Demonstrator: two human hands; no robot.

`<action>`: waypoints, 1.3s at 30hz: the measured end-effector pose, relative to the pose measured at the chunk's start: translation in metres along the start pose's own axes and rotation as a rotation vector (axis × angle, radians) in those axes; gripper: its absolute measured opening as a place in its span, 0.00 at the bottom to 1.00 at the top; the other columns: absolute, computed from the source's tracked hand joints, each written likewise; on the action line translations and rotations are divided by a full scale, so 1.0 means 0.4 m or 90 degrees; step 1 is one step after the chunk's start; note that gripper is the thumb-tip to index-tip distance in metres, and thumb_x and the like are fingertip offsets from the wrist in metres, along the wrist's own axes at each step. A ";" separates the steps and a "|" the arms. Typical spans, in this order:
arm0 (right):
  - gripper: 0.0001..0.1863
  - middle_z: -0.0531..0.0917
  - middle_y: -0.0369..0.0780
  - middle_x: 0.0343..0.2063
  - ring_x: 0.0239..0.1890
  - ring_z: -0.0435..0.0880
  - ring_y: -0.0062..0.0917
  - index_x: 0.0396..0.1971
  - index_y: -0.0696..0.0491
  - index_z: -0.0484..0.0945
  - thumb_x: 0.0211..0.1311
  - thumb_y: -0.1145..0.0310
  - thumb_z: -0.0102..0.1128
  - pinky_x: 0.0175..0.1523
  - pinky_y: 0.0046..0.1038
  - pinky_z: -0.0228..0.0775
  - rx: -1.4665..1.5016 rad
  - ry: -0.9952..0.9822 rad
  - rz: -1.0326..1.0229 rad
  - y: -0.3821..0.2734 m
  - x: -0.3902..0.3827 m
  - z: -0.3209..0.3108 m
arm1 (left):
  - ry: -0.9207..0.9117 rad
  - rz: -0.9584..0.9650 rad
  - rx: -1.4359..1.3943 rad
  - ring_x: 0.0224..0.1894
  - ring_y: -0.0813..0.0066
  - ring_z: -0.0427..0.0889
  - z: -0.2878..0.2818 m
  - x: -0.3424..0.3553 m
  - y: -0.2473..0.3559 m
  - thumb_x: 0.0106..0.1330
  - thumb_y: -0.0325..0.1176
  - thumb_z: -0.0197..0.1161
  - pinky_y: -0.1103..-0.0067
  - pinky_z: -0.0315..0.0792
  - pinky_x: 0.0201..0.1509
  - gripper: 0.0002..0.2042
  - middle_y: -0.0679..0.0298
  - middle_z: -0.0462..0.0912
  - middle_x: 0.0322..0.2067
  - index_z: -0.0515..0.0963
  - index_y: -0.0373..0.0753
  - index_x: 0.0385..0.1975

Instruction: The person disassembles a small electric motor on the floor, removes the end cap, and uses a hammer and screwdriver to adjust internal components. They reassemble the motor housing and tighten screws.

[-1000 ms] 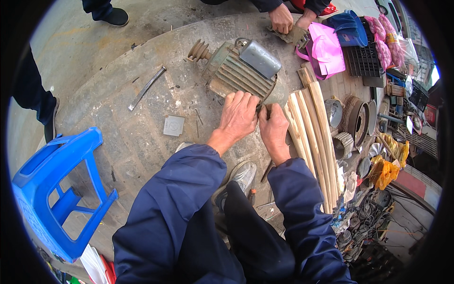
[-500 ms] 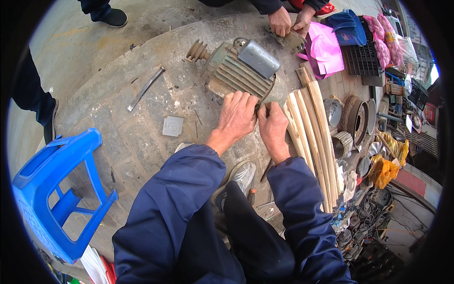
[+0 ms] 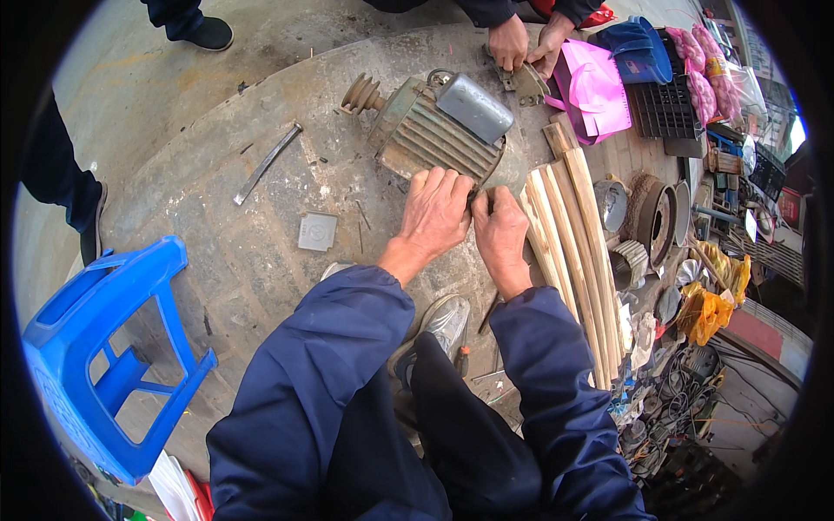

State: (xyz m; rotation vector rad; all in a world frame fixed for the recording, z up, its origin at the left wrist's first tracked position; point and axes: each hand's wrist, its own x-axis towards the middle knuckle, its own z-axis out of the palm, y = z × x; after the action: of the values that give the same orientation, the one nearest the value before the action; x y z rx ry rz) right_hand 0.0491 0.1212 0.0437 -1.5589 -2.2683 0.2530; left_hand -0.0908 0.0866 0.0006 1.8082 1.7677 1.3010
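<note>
A greenish, finned electric motor (image 3: 434,130) with a grey box on top and a stepped pulley (image 3: 360,94) lies on the worn floor. My left hand (image 3: 434,213) is curled at the motor's lower right end. My right hand (image 3: 499,226) is closed just right of it, and their fingertips meet around something small and dark that I cannot make out. A square grey plate (image 3: 317,231) lies left of my hands and a metal bar (image 3: 265,165) farther up-left. Long wooden slats (image 3: 569,260) lie to the right.
A blue plastic stool (image 3: 113,347) stands bottom left. A co-worker's hands (image 3: 526,48) hold a grimy metal part (image 3: 527,82) beside a pink bag (image 3: 591,91). Another person's legs (image 3: 74,187) are at left. Rusty drums (image 3: 660,217), crates and tangled cables (image 3: 669,412) crowd the right.
The co-worker's hands and metal part have shifted slightly and turned near the pink bag. My own hands stay almost in the same place.
</note>
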 end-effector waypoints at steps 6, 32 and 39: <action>0.09 0.85 0.54 0.29 0.31 0.85 0.54 0.34 0.59 0.77 0.71 0.72 0.69 0.35 0.47 0.77 -0.019 -0.013 -0.010 0.007 0.000 0.002 | 0.001 -0.001 -0.002 0.46 0.57 0.77 -0.001 -0.001 0.000 0.56 0.30 0.71 0.62 0.67 0.56 0.15 0.60 0.77 0.38 0.75 0.41 0.41; 0.09 0.82 0.58 0.38 0.37 0.84 0.61 0.46 0.59 0.74 0.76 0.70 0.62 0.40 0.56 0.76 -0.060 -0.094 -0.003 0.006 -0.022 0.000 | 0.003 0.004 0.006 0.47 0.57 0.77 0.003 -0.002 -0.001 0.59 0.32 0.70 0.62 0.66 0.56 0.14 0.59 0.77 0.38 0.75 0.41 0.43; 0.08 0.82 0.55 0.34 0.33 0.83 0.59 0.41 0.57 0.73 0.74 0.71 0.63 0.37 0.56 0.76 -0.086 -0.131 -0.045 0.010 0.004 -0.018 | -0.008 -0.002 0.007 0.47 0.58 0.77 0.008 -0.005 -0.006 0.59 0.32 0.72 0.62 0.66 0.57 0.16 0.61 0.78 0.39 0.77 0.41 0.46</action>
State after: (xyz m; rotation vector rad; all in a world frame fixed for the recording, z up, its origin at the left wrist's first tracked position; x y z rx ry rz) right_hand 0.0548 0.1236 0.0492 -1.5795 -2.5415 0.2561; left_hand -0.0897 0.0863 -0.0038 1.8155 1.7744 1.2790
